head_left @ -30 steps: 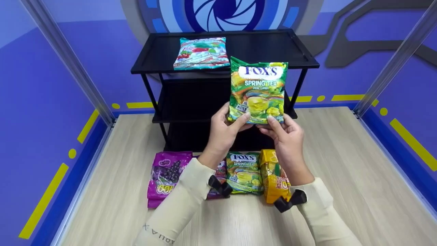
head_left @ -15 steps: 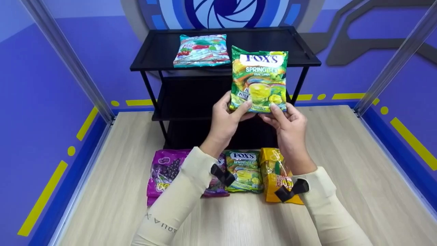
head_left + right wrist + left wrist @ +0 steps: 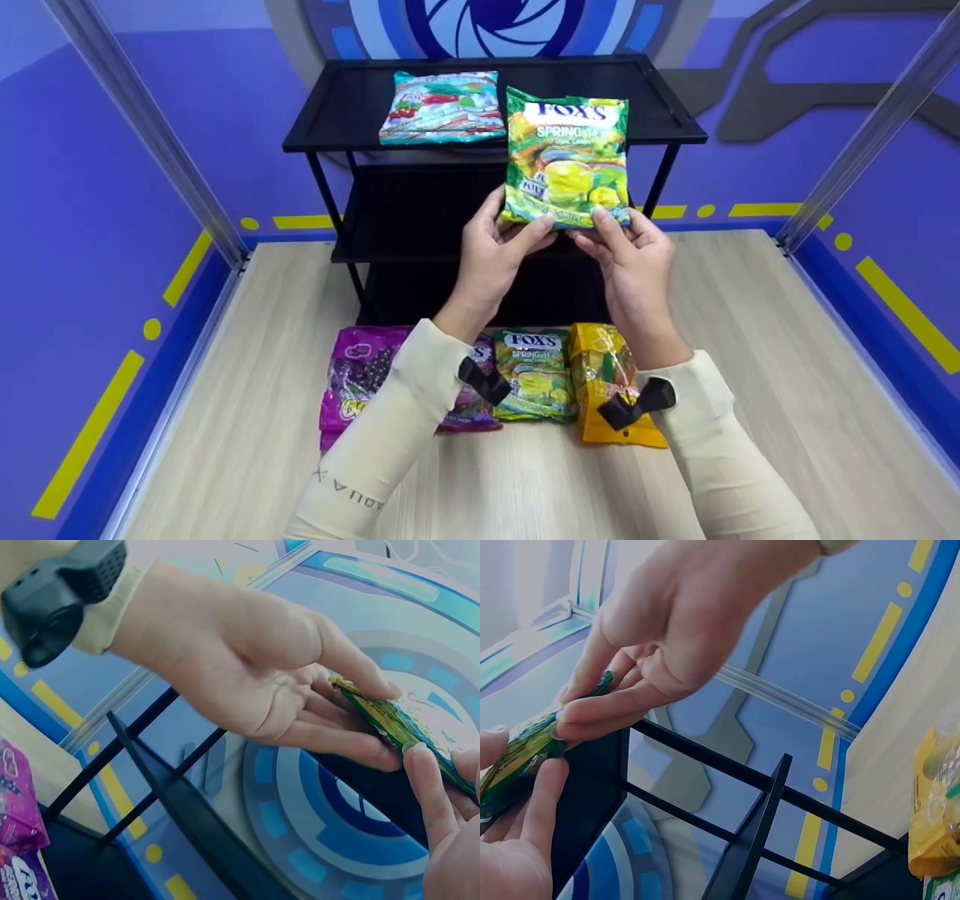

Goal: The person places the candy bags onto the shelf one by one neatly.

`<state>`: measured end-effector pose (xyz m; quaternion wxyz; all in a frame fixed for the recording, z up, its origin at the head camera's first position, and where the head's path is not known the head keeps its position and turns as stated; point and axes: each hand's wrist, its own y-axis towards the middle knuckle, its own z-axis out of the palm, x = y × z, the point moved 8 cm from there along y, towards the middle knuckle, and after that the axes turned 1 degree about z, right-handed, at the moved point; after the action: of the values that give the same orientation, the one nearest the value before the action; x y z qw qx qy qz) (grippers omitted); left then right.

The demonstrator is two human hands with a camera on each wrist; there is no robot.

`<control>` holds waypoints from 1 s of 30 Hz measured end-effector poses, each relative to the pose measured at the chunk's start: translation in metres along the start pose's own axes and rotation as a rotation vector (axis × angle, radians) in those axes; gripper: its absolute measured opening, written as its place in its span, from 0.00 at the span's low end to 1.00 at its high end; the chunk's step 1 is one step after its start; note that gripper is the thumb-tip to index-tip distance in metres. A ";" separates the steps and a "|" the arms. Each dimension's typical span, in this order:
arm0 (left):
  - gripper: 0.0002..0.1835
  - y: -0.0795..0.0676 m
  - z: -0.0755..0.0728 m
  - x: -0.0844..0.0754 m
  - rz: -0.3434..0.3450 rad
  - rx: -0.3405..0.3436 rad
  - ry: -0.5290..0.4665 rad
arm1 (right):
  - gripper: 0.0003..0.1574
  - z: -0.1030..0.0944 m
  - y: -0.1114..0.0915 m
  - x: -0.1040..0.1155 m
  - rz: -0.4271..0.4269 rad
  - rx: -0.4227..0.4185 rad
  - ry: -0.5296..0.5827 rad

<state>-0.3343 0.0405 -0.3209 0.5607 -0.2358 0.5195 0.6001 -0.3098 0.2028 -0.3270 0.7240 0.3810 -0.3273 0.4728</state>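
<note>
Clearly, both hands have hold of a green FOX'S Spring Tea bag [image 3: 568, 161], the left hand [image 3: 487, 244] and right hand [image 3: 637, 259] pinching its lower corners, thumbs in front. It rises above the grip, before the black rack [image 3: 656, 105], right of a teal cherry-printed bag [image 3: 442, 109]. Both forearms reach forward from the near side. Fingers behind the bag are partly hidden; the left sleeve [image 3: 390, 427] partly covers two purple bags [image 3: 349, 367], and the right wrist's black strap [image 3: 636, 403] overlaps a yellow bag [image 3: 596, 364].

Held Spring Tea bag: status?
Left hand and right hand pinch lower edge. Spring Tea bag aloft, printed front showing. Teal bag on shelf top, left side.
</note>
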 end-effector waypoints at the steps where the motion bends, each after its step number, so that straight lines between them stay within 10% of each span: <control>1: 0.33 -0.001 -0.002 -0.003 0.022 -0.010 0.028 | 0.18 0.002 0.001 0.001 0.002 0.005 -0.002; 15: 0.28 -0.044 0.002 -0.051 0.604 -0.188 0.635 | 0.20 0.014 0.010 0.015 0.005 0.001 0.011; 30: 0.28 -0.051 0.017 -0.036 0.512 -0.032 0.412 | 0.24 0.007 0.013 0.025 -0.102 -0.115 0.054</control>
<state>-0.2725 0.0313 -0.3020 0.2711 -0.2229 0.6550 0.6692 -0.3143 0.2116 -0.2994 0.7763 0.3419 -0.3146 0.4259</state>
